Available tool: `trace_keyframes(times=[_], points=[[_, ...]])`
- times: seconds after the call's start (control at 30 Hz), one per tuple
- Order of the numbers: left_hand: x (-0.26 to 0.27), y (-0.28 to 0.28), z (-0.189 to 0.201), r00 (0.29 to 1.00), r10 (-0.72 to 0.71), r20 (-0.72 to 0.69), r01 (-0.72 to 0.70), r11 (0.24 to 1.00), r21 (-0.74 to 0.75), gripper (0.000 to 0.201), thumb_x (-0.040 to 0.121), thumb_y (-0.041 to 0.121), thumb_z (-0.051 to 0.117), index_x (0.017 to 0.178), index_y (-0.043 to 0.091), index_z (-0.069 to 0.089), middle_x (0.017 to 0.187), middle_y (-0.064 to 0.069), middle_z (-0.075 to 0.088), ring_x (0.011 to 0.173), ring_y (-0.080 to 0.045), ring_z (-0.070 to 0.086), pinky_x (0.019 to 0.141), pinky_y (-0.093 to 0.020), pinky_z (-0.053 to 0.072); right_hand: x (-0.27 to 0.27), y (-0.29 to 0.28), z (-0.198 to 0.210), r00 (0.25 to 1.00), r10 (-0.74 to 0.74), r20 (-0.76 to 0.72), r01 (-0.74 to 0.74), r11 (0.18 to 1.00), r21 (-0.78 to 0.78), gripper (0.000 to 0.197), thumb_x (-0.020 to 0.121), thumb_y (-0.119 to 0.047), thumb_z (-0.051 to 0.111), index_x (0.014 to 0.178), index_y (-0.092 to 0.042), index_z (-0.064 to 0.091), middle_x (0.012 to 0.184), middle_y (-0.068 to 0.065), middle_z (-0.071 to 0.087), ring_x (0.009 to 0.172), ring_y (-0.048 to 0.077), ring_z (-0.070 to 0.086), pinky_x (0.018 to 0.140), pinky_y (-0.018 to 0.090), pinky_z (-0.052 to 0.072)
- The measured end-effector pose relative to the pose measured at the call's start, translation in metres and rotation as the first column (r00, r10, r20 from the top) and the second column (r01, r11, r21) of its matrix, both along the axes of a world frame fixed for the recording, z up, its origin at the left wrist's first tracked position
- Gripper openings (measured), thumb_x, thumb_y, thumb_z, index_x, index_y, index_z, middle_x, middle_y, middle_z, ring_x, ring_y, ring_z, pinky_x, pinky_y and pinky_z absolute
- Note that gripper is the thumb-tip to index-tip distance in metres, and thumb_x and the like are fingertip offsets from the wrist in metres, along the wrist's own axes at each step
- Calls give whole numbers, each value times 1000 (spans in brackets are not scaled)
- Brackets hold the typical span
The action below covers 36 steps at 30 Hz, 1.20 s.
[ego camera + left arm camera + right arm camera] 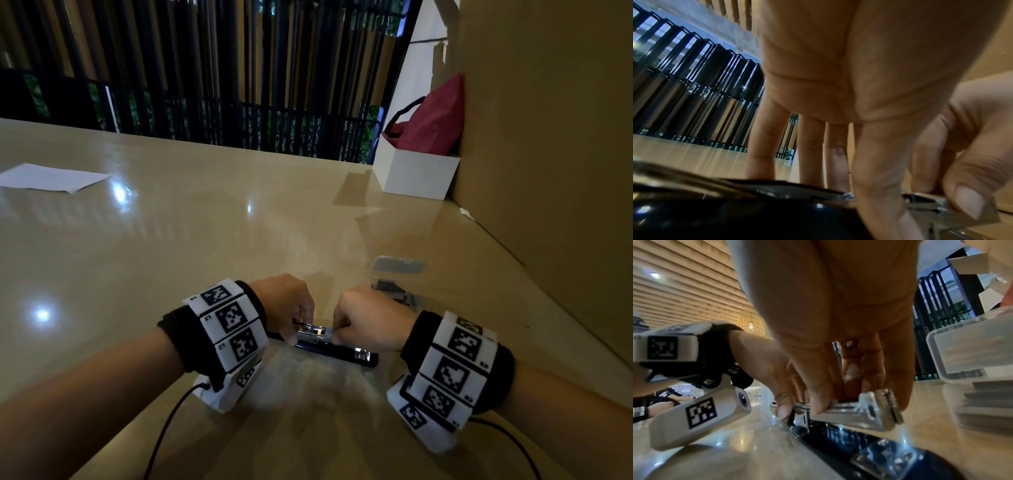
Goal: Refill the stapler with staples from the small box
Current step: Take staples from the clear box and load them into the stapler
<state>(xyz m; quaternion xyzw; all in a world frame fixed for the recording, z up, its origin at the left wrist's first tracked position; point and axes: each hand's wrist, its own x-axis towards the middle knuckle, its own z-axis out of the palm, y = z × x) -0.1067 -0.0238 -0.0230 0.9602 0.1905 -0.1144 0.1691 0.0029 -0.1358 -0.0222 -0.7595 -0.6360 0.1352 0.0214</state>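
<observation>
The black stapler lies open on the beige table, its metal staple channel exposed. My left hand grips the stapler's rear end, fingers behind and thumb in front. My right hand pinches the front of the metal channel between thumb and fingers. Whether a staple strip sits under the fingers is hidden. The small clear box stands just behind my right hand, with staple strips stacked beside it. The anvil plate shows on the base.
A white sheet of paper lies at the far left. A white box holding a red bag stands at the back right. A tall cardboard wall bounds the right side. Dark railings run behind the table's far edge.
</observation>
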Motion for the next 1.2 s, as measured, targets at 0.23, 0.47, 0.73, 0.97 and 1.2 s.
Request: trace_keyframes(times=[0.23,0.47,0.73,0.97,1.2], points=[[0,-2,1,1000,-11,-2,11,1000,28,36,75,9,75,110,11,70,113,-9,72,106,-23,65,87,-29,48,5,-1,6,998,-33,-54,32,999,-26,23,87,-17,61,98,-1,73,98,13,74,78,20,63,61,23,46],[0,-2,2,1000,-14,-20,15,999,36,37,76,11,75,112,12,69,116,-9,70,108,-23,64,91,-31,48,18,3,13,973,-122,-194,129,991,23,23,88,-20,61,106,-9,71,108,7,71,84,7,54,67,17,45],[-1,-2,2,1000,-11,-21,12,999,31,37,76,11,75,112,11,69,116,-9,70,109,-24,63,94,-34,49,25,6,13,958,-189,-218,155,974,-165,26,82,-36,67,97,-15,68,70,-14,50,66,3,46,54,18,37],[-1,-3,1,1000,4,-5,-4,1000,25,36,76,10,75,112,9,69,115,-10,71,107,-25,64,90,-31,49,33,0,15,955,-168,-245,108,964,-242,16,78,-23,73,69,-30,61,65,-12,55,60,2,47,52,18,35],[-3,-3,1,1000,17,13,-17,1000,25,34,74,7,75,107,10,71,111,-9,73,104,-23,66,91,-33,50,31,3,9,937,-181,-299,113,967,-230,14,81,-25,69,71,-28,60,68,-13,58,63,4,49,52,17,38]])
